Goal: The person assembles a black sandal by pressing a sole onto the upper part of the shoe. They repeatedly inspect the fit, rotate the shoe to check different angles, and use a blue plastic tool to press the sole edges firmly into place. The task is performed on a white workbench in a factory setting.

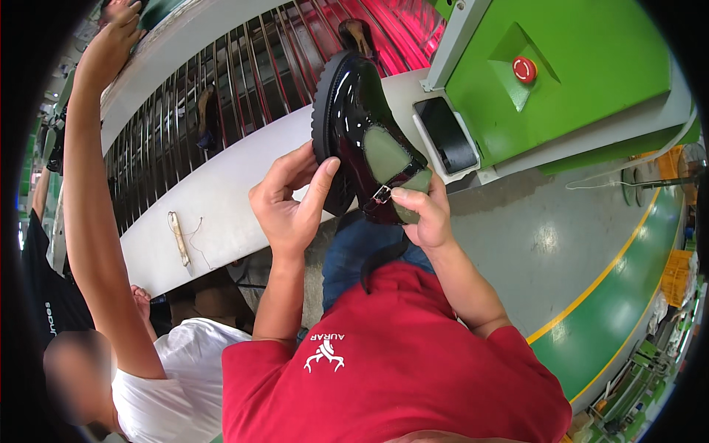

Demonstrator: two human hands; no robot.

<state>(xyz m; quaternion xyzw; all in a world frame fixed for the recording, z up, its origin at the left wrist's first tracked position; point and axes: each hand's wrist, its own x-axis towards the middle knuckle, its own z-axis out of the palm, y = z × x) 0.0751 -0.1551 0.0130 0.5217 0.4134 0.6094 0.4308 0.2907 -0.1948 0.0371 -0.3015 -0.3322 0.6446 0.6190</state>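
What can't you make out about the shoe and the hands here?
Head view only:
- Shoe: its opening and far side are turned away, and the sole tread is seen edge-on.
- Buckle: too small for detail, partly under the right hand.
- Left hand: its fingertips are hidden behind the shoe.
- Dark shapes on the conveyor: too blurred to name.

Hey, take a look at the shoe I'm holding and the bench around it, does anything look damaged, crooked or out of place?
Nothing stands out. The glossy black shoe sits between the left hand and the right hand, whose fingers are at its strap buckle. A small pale tool with loose thread lies alone on the white bench.
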